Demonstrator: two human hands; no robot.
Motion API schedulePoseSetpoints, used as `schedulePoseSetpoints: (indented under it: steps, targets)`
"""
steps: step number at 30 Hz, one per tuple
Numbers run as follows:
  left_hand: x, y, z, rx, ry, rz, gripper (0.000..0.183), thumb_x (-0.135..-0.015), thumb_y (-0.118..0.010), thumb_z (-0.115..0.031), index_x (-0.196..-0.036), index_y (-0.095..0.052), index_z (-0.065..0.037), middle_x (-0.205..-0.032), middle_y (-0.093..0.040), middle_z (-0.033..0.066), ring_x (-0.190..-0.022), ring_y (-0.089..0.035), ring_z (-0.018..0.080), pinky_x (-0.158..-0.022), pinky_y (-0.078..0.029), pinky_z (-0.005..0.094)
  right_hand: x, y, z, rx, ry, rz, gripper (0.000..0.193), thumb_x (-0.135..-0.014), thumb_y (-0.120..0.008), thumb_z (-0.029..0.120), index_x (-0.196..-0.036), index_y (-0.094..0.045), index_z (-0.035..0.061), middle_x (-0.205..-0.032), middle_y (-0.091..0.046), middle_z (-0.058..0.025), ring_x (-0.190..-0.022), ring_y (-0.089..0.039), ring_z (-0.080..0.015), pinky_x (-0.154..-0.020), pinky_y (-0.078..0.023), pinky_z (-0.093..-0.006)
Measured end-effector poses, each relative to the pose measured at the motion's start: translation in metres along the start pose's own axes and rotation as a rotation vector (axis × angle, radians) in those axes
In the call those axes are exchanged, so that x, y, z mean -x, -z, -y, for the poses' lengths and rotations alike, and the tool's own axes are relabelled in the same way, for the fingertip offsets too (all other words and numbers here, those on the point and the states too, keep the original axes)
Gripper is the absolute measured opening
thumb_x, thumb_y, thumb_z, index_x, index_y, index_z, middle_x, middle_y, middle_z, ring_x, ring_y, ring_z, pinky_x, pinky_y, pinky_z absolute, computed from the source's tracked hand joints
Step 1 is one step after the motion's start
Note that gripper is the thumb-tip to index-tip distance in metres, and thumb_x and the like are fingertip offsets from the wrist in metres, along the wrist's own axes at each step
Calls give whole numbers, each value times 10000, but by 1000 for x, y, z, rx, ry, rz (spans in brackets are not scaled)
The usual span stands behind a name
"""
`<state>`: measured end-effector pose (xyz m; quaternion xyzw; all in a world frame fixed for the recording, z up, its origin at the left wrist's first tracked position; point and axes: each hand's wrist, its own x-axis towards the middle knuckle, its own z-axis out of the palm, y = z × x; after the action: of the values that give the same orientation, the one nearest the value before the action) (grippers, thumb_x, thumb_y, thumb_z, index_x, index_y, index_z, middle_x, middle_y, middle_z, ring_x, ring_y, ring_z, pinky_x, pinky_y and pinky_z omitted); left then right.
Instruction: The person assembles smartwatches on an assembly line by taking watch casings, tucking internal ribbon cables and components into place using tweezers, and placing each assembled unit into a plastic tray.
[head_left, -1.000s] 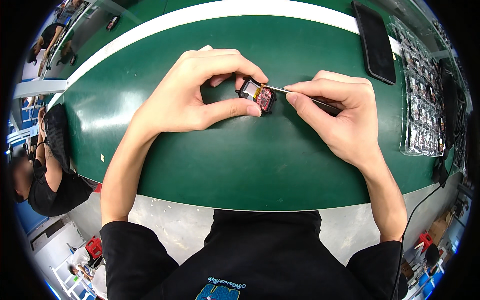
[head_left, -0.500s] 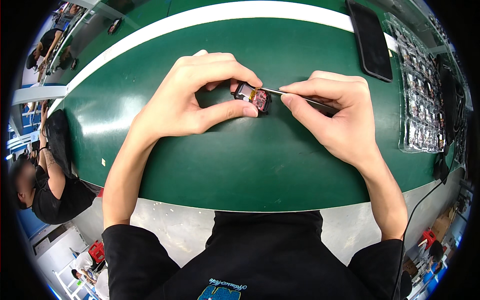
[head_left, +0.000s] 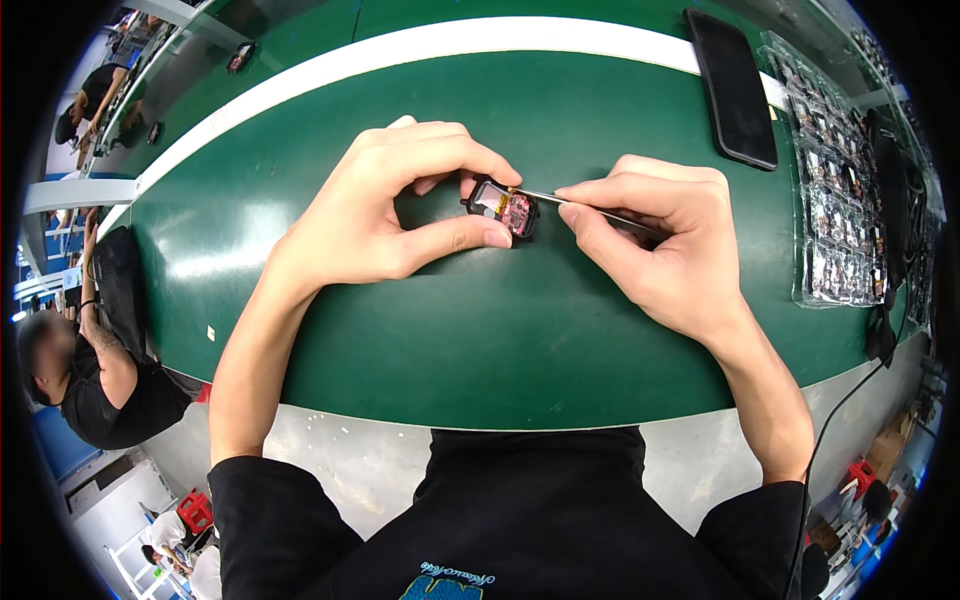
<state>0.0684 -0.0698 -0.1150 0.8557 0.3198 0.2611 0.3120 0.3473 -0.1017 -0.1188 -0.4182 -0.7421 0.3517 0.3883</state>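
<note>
Between the thumb and fingers of my left hand is a small opened electronic device, gripped at its edges. Its black casing exposes a silvery block on one side and a red circuit board on the other, with a yellowish strip between them. My right hand pinches slim metal tweezers, pointing left. Their tip meets the device's upper edge, close to my left forefinger; whether it grips any part is too small to tell. The device is held just over the green table.
A black phone lies at the far right across a white strip. Beside it, clear plastic trays hold several small parts. Black cables run along the right edge. A person in black sits at the left.
The view has shifted slightly, so the table and device appear a little lower. Both hands keep their grips, and the tweezer tip stays at the device's upper edge.
</note>
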Motion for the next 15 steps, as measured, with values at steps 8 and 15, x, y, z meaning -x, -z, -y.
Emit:
schedulePoseSetpoints:
  steps: [8, 15]
  targets:
    - [-2, 1, -1, 0, 37, 13, 452, -777, -990, -195, -1193, -842, -102, -936, -739, 16, -746, -491, 164, -723, -409, 327, 4, -4, -4, 106, 212, -15, 102, -871, -807, -36, -971, -806, -12, -680, -610, -87, -521, -578, -205, -495, -429, -358]
    - [-2, -1, 0, -9, -69, -27, 512, -790, -973, -126, -1271, -807, -69, -1105, -734, 92, -1031, -704, 267, -922, -558, 388, 0, 5, 0, 24, 89, -37, 102, -902, -817, -7, -1000, -844, -9, -687, -644, -63, -535, -569, -137, -504, -413, -320]
